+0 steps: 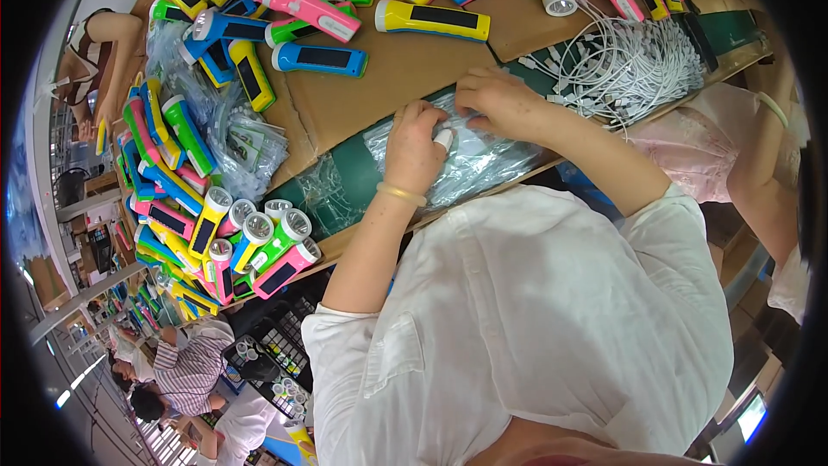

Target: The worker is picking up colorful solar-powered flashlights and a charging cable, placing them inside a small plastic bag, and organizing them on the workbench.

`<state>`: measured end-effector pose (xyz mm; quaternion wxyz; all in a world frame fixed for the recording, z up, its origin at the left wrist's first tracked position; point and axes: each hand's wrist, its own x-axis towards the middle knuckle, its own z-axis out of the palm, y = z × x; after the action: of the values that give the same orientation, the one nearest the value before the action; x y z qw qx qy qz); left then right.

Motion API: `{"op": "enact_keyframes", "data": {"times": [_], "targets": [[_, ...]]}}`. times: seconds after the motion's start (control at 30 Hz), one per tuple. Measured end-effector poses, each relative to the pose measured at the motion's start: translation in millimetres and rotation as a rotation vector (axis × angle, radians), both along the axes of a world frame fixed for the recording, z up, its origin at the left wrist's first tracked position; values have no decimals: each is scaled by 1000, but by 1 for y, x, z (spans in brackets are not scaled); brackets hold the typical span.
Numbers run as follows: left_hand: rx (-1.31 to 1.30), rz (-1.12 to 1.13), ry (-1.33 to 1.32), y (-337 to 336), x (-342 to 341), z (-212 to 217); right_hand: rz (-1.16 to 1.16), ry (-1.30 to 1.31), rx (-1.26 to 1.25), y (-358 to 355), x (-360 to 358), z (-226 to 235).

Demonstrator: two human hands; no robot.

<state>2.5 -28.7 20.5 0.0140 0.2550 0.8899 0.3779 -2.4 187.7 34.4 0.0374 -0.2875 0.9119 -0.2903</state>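
A flat pile of clear plastic bags [483,164] lies at the table's near edge, in front of me. My left hand [416,148] rests on the pile's left part, its fingers curled in on the thin plastic and its thumb wrapped in white. Over the far edge of the same pile my right hand [502,103] is bent, with fingertips pinched down on the film. How much plastic each hand grips is partly hidden. Just beyond lies a yellow flashlight [432,21] with a dark panel, and a blue flashlight [320,59] is left of it.
White charging cables [634,65] lie heaped to the right. Colourful flashlights [207,233] are piled on the left, beside more clear bags [246,151]. Brown cardboard [371,91] covers part of the green tabletop [323,194]. Another person's arm [763,173] is close at right; other people sit at left.
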Motion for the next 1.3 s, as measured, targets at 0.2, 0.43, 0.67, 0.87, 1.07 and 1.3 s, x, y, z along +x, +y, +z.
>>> {"op": "enact_keyframes", "data": {"times": [0.2,0.43,0.67,0.87,1.07,1.3], "targets": [[93,-10,-43,-7,6,-2,-21,31,-88,-2,5,-4],[165,24,-54,-13,12,-1,-19,-16,-158,-3,5,-3],[287,191,-128,-49,27,4,-73,-18,-159,4,3,6],[264,207,-218,-48,29,13,189,-121,-330,-34,-1,5],[401,252,-240,-50,35,7,186,-87,-294,-29,-3,3],[114,-39,93,-49,24,12,163,-227,3,11,-11,10]]}}
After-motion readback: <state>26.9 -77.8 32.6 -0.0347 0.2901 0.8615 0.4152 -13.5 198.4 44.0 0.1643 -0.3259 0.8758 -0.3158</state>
